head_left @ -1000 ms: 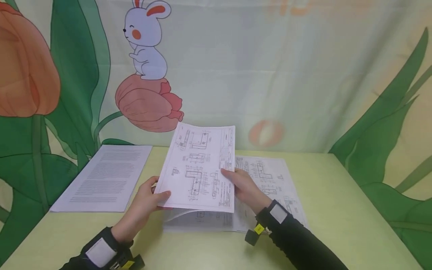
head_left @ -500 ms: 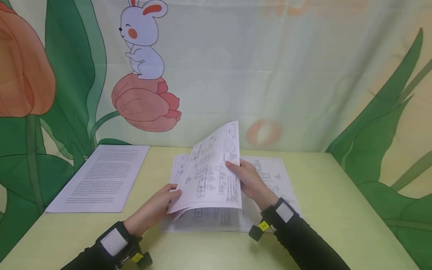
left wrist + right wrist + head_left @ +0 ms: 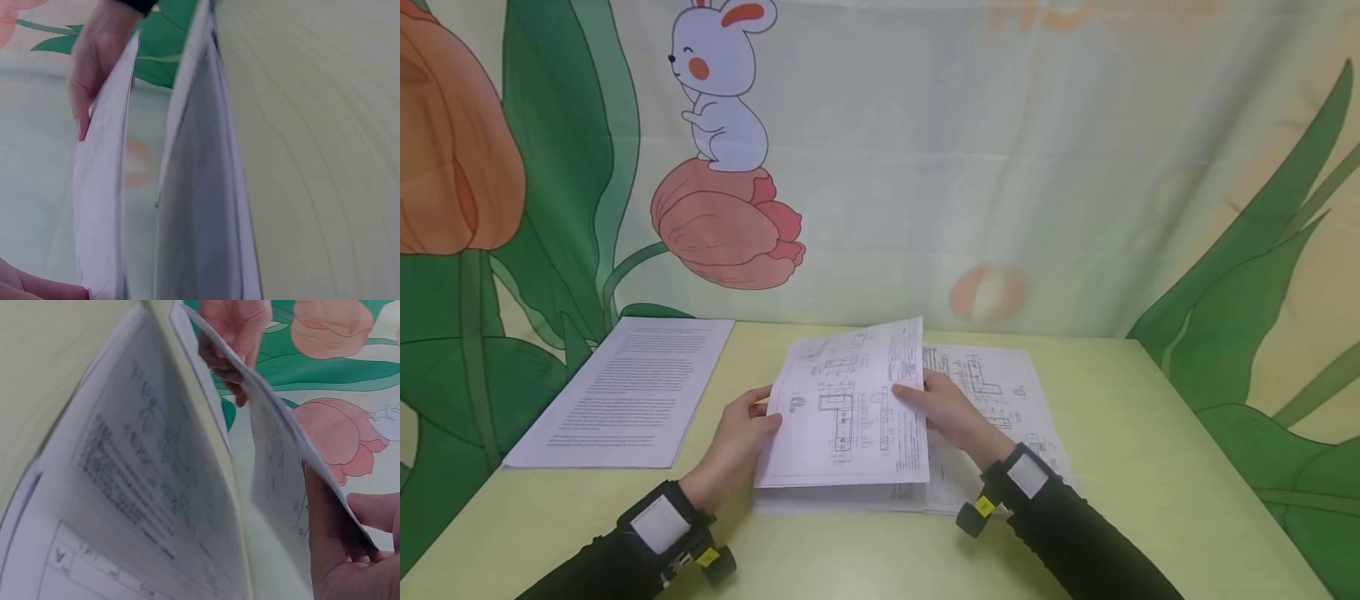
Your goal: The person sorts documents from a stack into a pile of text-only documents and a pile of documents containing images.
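The drawing [image 3: 842, 425] is white paper with thin black lines, held above other papers [image 3: 842, 500] in the middle of the bench [image 3: 1165, 467]. The wrist views show a gap between it and the papers below. An L-shaped part with small circles in it is drawn near the centre; a narrow side view stands to its right, a small section to its left, and more outlines sit higher up. Fine text and boxes run along the right margin. The upper half bends, its right corner lifted higher than the left one.

The left hand [image 3: 739, 435] has its grip on the left edge, thumb in front. The right hand [image 3: 953, 410] grips the right edge, thumb on the printed face and fingers behind. Beneath and beyond it lies a similar drawn sheet [image 3: 1011, 396]. Well apart, to the left, lies a text page [image 3: 625, 392].
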`<state>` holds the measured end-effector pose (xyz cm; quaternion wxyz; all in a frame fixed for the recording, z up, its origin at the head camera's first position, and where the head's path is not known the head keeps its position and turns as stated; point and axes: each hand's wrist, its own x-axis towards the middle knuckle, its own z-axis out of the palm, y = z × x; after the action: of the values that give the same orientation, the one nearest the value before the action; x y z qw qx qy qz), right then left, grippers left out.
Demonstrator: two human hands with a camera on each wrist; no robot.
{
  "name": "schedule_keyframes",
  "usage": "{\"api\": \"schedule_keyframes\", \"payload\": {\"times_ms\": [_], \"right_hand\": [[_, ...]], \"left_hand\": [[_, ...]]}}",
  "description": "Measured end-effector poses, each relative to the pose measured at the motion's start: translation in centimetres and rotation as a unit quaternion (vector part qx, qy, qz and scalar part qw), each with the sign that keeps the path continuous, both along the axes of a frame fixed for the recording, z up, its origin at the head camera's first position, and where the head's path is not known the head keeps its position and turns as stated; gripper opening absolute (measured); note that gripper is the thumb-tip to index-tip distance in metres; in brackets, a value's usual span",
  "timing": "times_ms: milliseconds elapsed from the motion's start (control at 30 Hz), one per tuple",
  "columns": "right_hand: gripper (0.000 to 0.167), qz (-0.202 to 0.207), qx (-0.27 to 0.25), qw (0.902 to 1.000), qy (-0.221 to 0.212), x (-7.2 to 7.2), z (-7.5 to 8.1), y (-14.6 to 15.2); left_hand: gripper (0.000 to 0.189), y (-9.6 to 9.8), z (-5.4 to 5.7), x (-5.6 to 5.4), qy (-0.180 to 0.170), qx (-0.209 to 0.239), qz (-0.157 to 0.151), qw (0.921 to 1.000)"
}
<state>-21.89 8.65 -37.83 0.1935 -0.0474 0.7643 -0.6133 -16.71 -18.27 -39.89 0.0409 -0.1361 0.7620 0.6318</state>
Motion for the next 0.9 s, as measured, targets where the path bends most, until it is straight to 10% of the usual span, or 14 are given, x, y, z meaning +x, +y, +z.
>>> {"api": "schedule_keyframes", "payload": {"times_ms": [467,900], "right_hand": [[0.056,-0.034,0.214,0.9757,0.035,0.4,-2.7,-0.7],[0.060,-0.046,0.285,0.9551,0.067,1.1,-2.9,0.0]], "left_hand": [[0.049,-1.0,-0.9,-1.0,-0.022,-0.114,-0.011,0.9931],[0.053,-1.1,-0.7,-0.7,-0.046,-0.164,-0.070,0.9829]]}}
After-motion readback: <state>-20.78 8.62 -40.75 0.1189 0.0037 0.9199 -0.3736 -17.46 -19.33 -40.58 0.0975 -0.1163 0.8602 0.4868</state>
